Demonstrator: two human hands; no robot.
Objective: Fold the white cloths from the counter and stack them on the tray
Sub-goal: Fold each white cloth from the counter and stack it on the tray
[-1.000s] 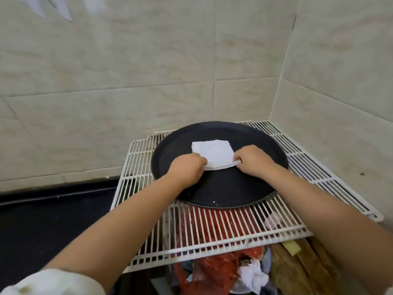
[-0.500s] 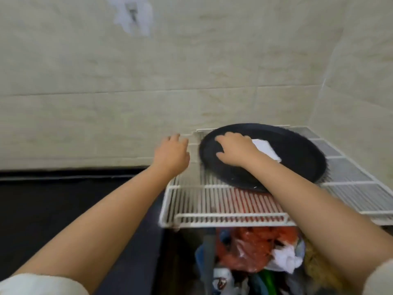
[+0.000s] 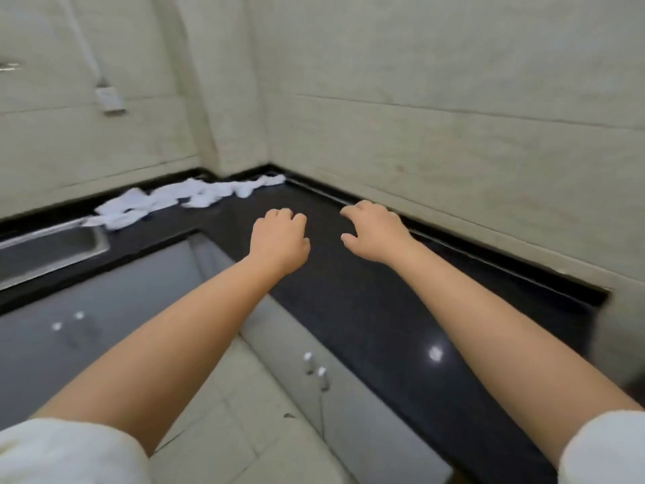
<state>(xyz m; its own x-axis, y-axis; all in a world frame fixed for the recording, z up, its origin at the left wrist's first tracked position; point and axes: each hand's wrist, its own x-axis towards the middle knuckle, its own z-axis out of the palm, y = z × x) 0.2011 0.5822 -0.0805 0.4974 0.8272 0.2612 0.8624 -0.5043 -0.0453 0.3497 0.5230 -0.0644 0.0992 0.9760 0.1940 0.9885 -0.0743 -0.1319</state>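
Note:
Several loose white cloths (image 3: 181,200) lie crumpled in a row on the black counter (image 3: 377,309), from the far corner toward the sink. My left hand (image 3: 279,242) and my right hand (image 3: 375,232) are both stretched out over the counter, well short of the cloths. Each hand has loosely curled fingers and holds nothing. The tray and the folded cloth are out of view.
A steel sink (image 3: 52,246) is set in the counter at the left. Grey cabinet doors with small knobs (image 3: 314,368) run below the counter's edge. Tiled walls meet at the far corner, and a white socket (image 3: 110,99) hangs on the left wall.
Both hands have let go of the folded cloth on the tray. My view has swung left from the tray and wire rack to the black counter with the loose cloths.

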